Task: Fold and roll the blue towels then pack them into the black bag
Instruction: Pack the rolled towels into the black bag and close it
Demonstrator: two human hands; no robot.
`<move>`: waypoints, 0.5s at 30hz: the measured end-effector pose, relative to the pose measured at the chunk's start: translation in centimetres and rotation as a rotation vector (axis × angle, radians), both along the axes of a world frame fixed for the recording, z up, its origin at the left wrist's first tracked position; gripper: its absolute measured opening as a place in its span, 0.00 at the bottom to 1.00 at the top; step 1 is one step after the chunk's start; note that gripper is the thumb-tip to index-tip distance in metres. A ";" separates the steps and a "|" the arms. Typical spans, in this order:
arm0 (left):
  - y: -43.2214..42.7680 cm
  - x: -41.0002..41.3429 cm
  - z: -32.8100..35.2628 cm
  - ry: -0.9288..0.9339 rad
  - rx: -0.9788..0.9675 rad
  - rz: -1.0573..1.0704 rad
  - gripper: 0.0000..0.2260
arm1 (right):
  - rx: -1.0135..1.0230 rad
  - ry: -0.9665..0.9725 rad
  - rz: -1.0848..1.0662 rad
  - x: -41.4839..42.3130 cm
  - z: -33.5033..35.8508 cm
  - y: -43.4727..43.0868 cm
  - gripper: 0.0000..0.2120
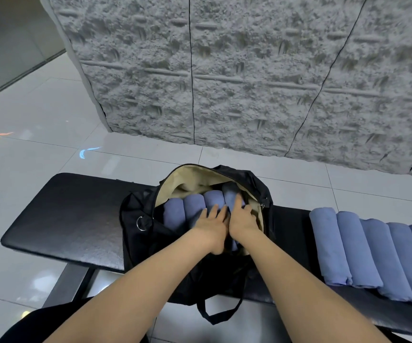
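Observation:
The black bag (135, 214) stands open on a black bench, its beige lining showing. Several rolled blue towels (175, 214) lie side by side inside it. Both my hands are inside the bag's mouth. My left hand (211, 225) lies flat with fingers spread on the rolls in the middle. My right hand (241, 216) presses with its fingers on the rightmost roll (229, 195), near the bag's right wall. Neither hand clearly grips anything. Several more rolled blue towels (363, 251) lie in a row on the bench to the right.
The black padded bench (71, 219) runs left to right, with bare seat left of the bag. A grey rough stone-textured wall (249, 70) stands behind it. The floor is glossy white tile (39, 120). The bag's handle loop (221, 315) hangs over the bench's near edge.

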State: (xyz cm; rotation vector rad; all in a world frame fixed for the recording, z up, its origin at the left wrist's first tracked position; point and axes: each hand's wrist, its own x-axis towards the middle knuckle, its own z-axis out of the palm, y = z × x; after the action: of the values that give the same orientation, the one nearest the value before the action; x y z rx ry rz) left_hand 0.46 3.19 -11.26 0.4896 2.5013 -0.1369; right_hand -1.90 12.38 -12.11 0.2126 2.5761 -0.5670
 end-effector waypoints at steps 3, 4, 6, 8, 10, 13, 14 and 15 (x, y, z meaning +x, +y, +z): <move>1.1 0.1 -0.9 0.072 -0.141 -0.012 0.42 | 0.046 -0.014 0.035 0.1 -0.6 0.5 0.38; 1.2 0.0 -0.9 0.097 -0.164 0.025 0.43 | 0.071 -0.027 0.051 0.1 -0.5 0.6 0.40; 0.8 -0.5 -0.8 0.128 -0.188 0.074 0.43 | 0.113 -0.043 0.083 0.3 -0.6 0.6 0.43; 0.2 -1.0 -0.6 0.126 -0.169 0.050 0.40 | 0.095 -0.026 0.086 0.3 -0.9 0.4 0.41; -0.3 -1.2 -0.7 0.088 -0.118 0.024 0.39 | 0.033 0.013 0.056 0.3 -1.4 0.7 0.39; -0.6 -1.3 -1.1 0.052 -0.066 0.021 0.42 | 0.009 0.061 0.052 0.4 -1.7 1.3 0.37; -0.7 -1.3 -1.1 0.051 -0.067 0.012 0.42 | 0.003 0.070 0.069 0.4 -1.5 1.3 0.35; -0.7 -1.4 -1.1 0.052 -0.070 0.003 0.42 | -0.001 0.081 0.092 0.6 -1.2 1.4 0.33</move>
State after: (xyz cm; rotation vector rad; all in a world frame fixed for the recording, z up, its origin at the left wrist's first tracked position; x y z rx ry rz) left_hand -0.90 2.44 -12.40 0.4584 2.5383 -0.2381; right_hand -1.34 13.75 -13.30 0.0715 2.6482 -0.5530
